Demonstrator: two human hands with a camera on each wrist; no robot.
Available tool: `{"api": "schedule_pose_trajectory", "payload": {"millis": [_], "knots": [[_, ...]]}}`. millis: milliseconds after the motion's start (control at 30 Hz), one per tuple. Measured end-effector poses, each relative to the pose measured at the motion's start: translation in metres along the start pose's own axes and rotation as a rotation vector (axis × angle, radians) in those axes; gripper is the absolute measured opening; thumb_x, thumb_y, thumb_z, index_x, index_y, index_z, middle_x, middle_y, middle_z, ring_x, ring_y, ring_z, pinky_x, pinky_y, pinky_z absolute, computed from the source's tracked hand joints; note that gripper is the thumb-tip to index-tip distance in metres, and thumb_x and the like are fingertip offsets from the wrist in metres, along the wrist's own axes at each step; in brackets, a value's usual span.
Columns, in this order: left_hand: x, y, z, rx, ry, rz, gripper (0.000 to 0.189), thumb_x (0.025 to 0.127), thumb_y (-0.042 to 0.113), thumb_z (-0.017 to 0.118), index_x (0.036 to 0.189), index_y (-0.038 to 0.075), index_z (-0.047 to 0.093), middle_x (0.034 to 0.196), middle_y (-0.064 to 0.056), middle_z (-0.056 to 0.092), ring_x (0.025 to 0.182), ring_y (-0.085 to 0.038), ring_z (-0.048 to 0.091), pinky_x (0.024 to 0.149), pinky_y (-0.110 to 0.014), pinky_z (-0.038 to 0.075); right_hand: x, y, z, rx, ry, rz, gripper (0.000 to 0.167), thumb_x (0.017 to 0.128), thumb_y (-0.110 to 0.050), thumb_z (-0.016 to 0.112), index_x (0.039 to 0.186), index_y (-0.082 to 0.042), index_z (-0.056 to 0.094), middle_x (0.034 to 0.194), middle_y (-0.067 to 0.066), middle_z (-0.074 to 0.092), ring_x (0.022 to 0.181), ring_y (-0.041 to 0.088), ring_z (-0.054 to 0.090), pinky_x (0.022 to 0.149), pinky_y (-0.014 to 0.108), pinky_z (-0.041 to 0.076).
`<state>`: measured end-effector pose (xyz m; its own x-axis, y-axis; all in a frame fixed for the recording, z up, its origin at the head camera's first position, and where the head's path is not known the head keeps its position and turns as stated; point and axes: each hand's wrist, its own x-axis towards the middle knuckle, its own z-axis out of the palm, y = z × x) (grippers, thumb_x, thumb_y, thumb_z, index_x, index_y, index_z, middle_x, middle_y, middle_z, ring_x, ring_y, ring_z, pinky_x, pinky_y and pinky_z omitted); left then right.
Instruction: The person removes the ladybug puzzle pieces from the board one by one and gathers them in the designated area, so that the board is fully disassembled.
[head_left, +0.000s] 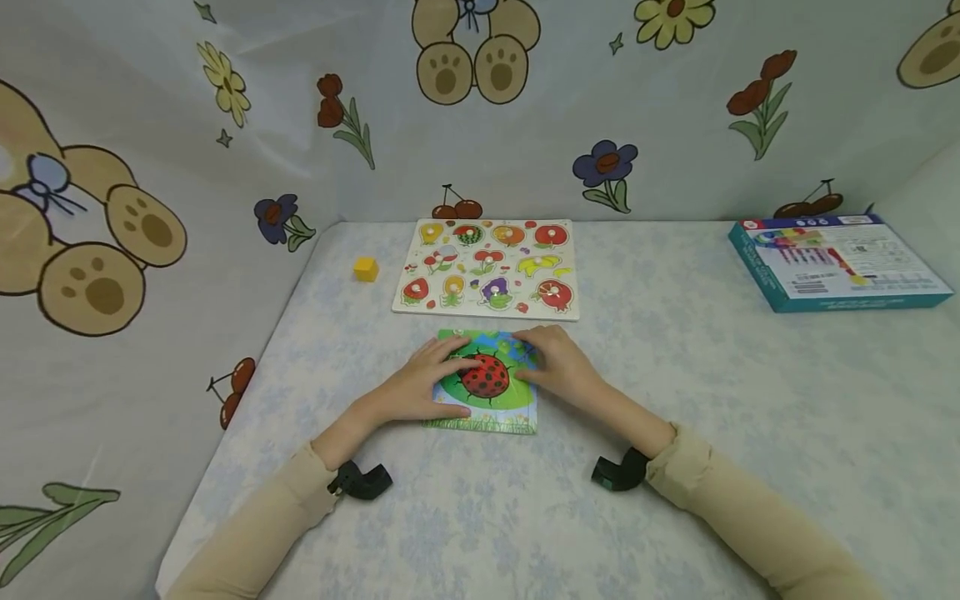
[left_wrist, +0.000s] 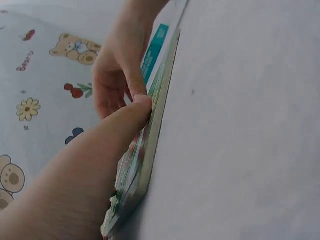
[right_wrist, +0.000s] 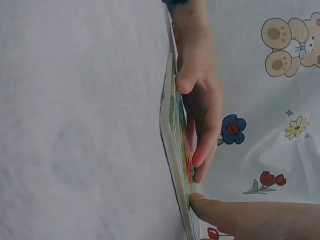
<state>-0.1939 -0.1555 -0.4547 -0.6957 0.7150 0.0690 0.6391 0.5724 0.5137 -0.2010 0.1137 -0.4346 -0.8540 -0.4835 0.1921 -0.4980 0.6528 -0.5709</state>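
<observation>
A ladybug jigsaw puzzle in a flat square tray lies on the table between the two hands. The left hand rests over its left side, fingers spread across the picture and thumb near the lower left. At the upper right corner, the right hand touches the puzzle, with thumb and fingers apart on its surface. In the right wrist view, the left hand reaches over the puzzle's thin edge. The left wrist view shows the right hand with its thumb on the far part of the puzzle.
Just behind the puzzle lies a wooden fruit peg board. A small yellow cube sits to its left. At the back right is a flat teal-edged box. A patterned curtain hangs along the back and left.
</observation>
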Motion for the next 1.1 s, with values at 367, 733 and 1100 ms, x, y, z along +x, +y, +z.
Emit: {"api": "schedule_pose_trajectory", "payload": {"millis": [367,733,1100], "knots": [[0.004,0.026,0.018,0.152,-0.086,0.053,0.050,0.095,0.054,0.046,0.143,0.042,0.039,0.161,-0.010,0.013,0.150,-0.029,0.007,0.117,-0.061,0.003,0.000,-0.001,-0.002,0.021,-0.014,0.032,0.066,0.076,-0.017,0.081,0.133,0.001,0.053,0.119,0.019,0.059,0.107,0.031,0.054,0.094,0.047,0.046],[0.004,0.024,0.018,0.190,-0.082,0.052,0.046,0.097,0.049,0.047,0.142,0.042,0.041,0.160,-0.008,0.018,0.149,-0.027,0.012,0.118,-0.058,0.008,0.000,-0.003,-0.001,-0.035,0.010,0.024,0.066,0.077,-0.019,0.080,0.133,0.002,0.052,0.113,0.017,0.063,0.107,0.031,0.056,0.092,0.045,0.047],[0.005,0.026,0.016,0.197,-0.090,0.058,0.047,0.097,0.047,0.048,0.142,0.040,0.041,0.160,-0.009,0.016,0.149,-0.028,0.011,0.117,-0.059,0.008,0.004,0.011,0.002,0.067,-0.012,0.007,0.064,0.078,-0.020,0.079,0.133,0.000,0.053,0.119,0.017,0.058,0.113,0.031,0.050,0.098,0.049,0.043]]}}
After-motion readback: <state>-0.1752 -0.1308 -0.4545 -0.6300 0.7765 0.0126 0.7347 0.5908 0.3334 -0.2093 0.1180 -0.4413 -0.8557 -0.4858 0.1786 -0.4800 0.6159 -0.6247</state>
